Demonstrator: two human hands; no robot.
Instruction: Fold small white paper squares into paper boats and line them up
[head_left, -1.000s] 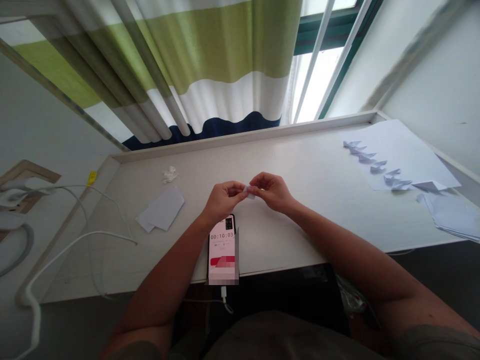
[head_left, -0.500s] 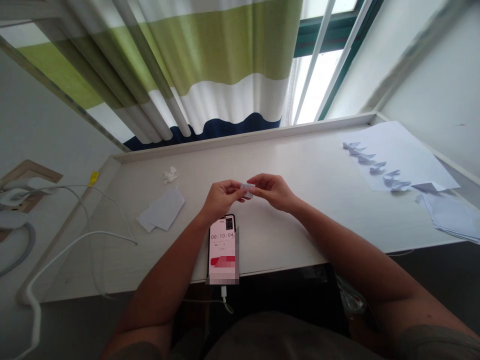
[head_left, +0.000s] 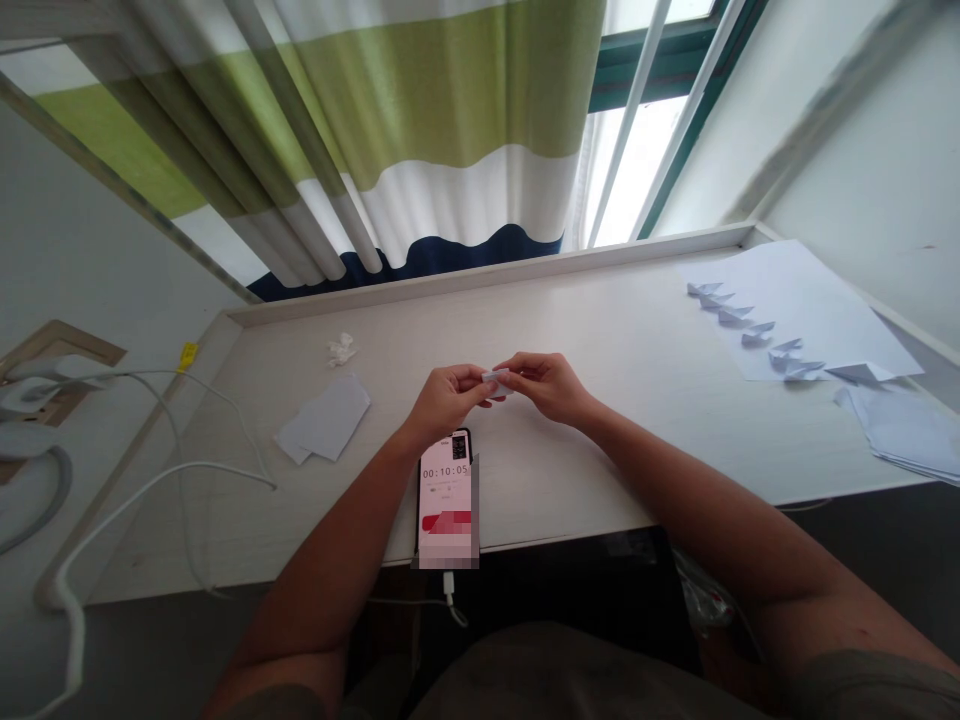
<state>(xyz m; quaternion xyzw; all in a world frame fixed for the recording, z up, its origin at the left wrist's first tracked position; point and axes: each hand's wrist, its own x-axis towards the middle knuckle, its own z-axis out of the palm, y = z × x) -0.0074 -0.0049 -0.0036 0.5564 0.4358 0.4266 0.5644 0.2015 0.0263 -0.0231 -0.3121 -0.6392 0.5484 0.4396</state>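
Observation:
A small folded piece of white paper (head_left: 495, 377) is pinched between both my hands, just above the desk. My left hand (head_left: 448, 398) grips its left side with thumb and fingers. On the other side my right hand (head_left: 550, 386) has its thumb and fingertips closed on it. Much of the paper is hidden behind the fingers, so its exact shape does not show. Below my left wrist lies a phone (head_left: 445, 490) with a running timer on its screen.
Several folded paper figures (head_left: 757, 333) stand in a row on a large white sheet (head_left: 817, 290) at the right. Near them lies a paper stack (head_left: 896, 425). Flat paper pieces (head_left: 330, 418), crumpled paper (head_left: 341, 349) and white cables (head_left: 161, 470) are at the left.
The folded paper in my hands shows as a narrower strip, its upper part tipped or folded down. My hands have barely moved.

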